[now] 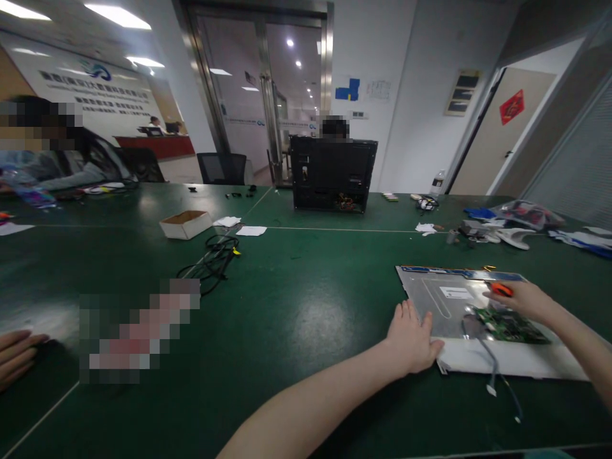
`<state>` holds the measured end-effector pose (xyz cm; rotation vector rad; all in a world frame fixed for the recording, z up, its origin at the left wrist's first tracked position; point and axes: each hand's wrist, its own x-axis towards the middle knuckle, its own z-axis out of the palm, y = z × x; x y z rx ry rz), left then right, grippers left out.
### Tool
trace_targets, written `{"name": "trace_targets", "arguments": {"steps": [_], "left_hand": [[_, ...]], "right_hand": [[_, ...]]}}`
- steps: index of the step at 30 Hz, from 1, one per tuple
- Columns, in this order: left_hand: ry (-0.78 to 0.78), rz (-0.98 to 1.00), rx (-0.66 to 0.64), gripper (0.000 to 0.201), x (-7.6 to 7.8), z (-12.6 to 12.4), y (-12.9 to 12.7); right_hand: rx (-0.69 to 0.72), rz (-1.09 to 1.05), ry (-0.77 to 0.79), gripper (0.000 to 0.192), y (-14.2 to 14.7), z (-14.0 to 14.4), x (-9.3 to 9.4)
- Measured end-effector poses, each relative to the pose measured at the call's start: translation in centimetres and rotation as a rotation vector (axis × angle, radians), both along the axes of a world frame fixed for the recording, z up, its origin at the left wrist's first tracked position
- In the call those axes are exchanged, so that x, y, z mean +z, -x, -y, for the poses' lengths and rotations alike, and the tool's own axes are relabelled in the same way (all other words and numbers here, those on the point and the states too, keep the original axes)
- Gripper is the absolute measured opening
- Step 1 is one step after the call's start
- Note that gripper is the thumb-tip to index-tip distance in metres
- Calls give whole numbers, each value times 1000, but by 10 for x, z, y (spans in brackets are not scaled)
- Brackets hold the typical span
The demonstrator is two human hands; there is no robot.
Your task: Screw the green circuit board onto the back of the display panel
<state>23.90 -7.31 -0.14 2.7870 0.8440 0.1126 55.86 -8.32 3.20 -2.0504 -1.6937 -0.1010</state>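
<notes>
A flat display panel [430, 303] with a metal back lies on the green table at the right. My left hand [412, 336] rests open on its left edge, fingers spread and touching the panel. On the panel's back sits a green circuit board [514, 326], with grey cables [492, 363] trailing over the near edge onto the table. My right hand [523, 299] is closed around an orange-and-black screwdriver [501, 289] above the board. The screwdriver's tip is hidden or too small to make out.
A black monitor housing [333, 173] stands upright at the far side, a person behind it. Black cables [213, 258] and a white box [185, 224] lie left of centre. Bags and loose parts [478, 229] are beyond the panel. Another person's hand [19, 357] rests at far left.
</notes>
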Motion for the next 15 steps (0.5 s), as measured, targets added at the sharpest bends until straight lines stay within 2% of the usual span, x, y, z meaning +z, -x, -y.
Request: {"name": "trace_targets", "arguments": {"steps": [2,5,15], "left_hand": [[15,-11,-1,67,2,0,-7],[37,-22,-2,68,5,-1,-17],[57,-25,18,66,4,-2,-39]], "right_hand": [[50,-15,178,39,8,0,0],[75,-16,321,17,16,3,0],[29,77,417,10,30,5,1]]}}
